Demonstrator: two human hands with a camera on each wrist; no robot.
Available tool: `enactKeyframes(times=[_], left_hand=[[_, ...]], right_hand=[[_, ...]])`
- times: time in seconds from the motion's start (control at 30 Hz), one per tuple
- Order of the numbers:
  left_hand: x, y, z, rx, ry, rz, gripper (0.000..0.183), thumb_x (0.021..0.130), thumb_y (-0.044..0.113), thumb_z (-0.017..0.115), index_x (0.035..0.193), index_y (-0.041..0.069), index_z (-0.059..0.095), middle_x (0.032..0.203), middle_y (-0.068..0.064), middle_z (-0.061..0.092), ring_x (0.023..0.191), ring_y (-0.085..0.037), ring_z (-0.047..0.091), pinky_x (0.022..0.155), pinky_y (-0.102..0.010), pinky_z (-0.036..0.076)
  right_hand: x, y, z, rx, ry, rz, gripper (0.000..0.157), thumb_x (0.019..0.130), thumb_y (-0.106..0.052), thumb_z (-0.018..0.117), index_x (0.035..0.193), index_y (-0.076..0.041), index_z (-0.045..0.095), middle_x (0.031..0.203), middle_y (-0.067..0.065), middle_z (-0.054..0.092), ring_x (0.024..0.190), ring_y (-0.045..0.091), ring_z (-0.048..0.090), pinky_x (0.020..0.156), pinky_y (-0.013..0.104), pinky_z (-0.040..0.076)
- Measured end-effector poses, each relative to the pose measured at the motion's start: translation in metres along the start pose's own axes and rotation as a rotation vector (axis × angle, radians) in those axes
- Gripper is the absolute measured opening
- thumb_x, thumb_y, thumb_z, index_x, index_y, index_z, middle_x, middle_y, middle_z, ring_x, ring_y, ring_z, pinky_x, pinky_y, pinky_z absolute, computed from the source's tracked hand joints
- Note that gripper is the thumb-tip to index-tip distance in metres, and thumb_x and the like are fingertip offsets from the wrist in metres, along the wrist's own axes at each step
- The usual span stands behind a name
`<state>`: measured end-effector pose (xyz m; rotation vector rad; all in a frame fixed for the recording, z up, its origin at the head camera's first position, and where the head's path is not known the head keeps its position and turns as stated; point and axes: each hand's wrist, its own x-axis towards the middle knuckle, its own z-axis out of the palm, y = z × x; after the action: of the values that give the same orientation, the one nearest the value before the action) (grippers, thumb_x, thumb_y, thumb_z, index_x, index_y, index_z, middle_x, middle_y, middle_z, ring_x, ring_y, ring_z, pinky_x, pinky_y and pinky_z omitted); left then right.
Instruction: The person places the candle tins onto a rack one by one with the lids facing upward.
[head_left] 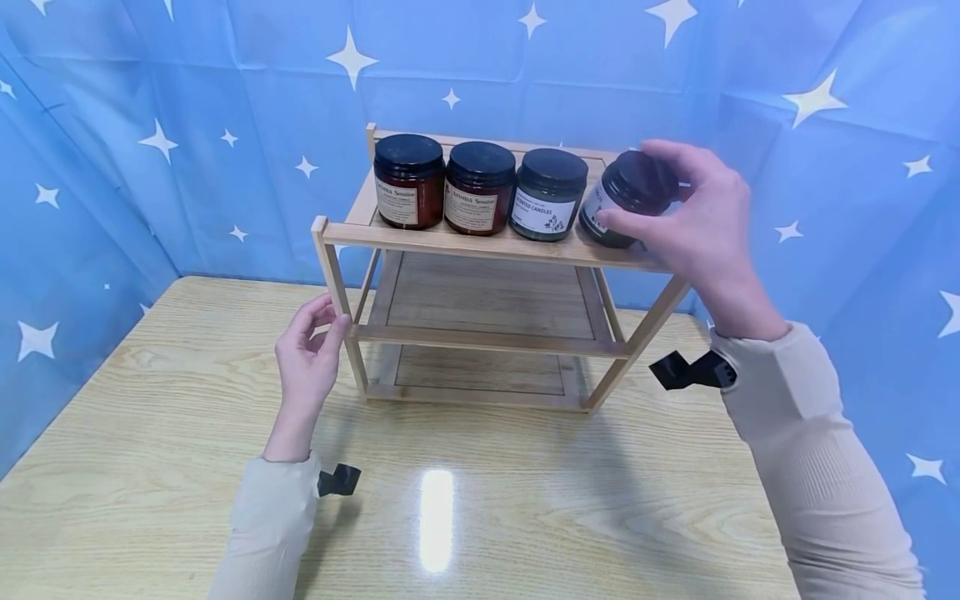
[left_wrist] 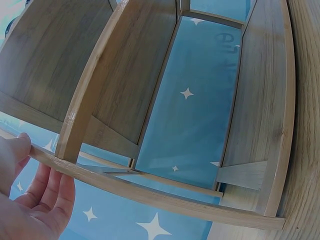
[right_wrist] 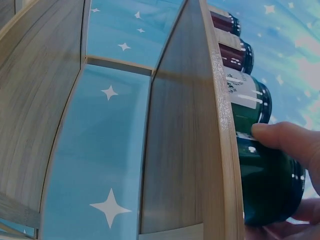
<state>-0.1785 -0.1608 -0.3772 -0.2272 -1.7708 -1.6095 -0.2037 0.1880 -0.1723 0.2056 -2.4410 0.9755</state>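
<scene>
My right hand [head_left: 708,229] grips a dark green candle jar [head_left: 641,183] with a black lid, thumb in front and fingers behind. This jar is at the right end of the rack's top shelf and leans slightly in the head view. Left of it stands another green candle jar [head_left: 547,196] with a white label. Further left are two brown-red candle jars [head_left: 471,208] with cream labels. My left hand [head_left: 307,346] holds the front left post of the wooden rack [head_left: 480,343], its thumb and fingers on opposite sides of the post [left_wrist: 115,185].
Below the jars, the rack has a middle shelf [head_left: 487,292] and a bottom shelf [head_left: 480,369]. It stands on a light wood-grain table [head_left: 187,400]. Behind hangs a blue curtain [head_left: 262,100] with white stars. Black clips [head_left: 341,480] stick out from both cuffs.
</scene>
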Motion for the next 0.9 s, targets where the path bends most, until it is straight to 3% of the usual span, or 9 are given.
enactKeyframes(times=[0.13,0.6,0.77,0.9], left_hand=[[0.0,0.0,0.0,0.002,-0.001,-0.002,0.027,0.091,-0.003,0.063,0.115,-0.013,0.059,0.092,-0.01,0.063,0.089,-0.003,0.059,0.074,-0.015,0.052],[-0.001,0.001,0.0,-0.014,-0.005,0.003,0.026,0.091,-0.003,0.063,0.115,-0.014,0.059,0.091,-0.007,0.062,0.089,-0.004,0.06,0.075,-0.015,0.052],[-0.001,0.002,0.0,-0.008,0.008,-0.004,0.026,0.091,-0.004,0.062,0.115,-0.013,0.06,0.091,-0.007,0.063,0.088,-0.003,0.06,0.073,-0.015,0.052],[-0.001,0.005,0.0,0.004,0.016,-0.029,0.025,0.09,-0.007,0.062,0.114,-0.013,0.06,0.091,-0.009,0.063,0.088,-0.003,0.06,0.073,-0.015,0.052]], right_hand=[[0.002,0.001,0.0,-0.032,-0.018,0.017,0.073,0.068,-0.024,0.089,0.134,-0.016,0.058,0.129,0.008,0.058,0.101,0.018,0.055,0.086,0.021,0.042],[0.0,0.003,0.008,0.018,-0.025,0.035,0.071,0.072,-0.023,0.087,0.135,-0.013,0.057,0.13,0.009,0.056,0.106,0.026,0.058,0.091,0.023,0.042],[-0.005,0.004,0.013,0.107,0.033,-0.05,0.066,0.072,-0.013,0.085,0.132,-0.006,0.058,0.124,0.011,0.057,0.102,0.018,0.058,0.092,0.02,0.045],[-0.011,0.003,0.016,0.231,0.081,-0.088,0.066,0.074,-0.005,0.082,0.134,0.001,0.054,0.127,0.013,0.051,0.112,0.016,0.052,0.098,0.023,0.044]])
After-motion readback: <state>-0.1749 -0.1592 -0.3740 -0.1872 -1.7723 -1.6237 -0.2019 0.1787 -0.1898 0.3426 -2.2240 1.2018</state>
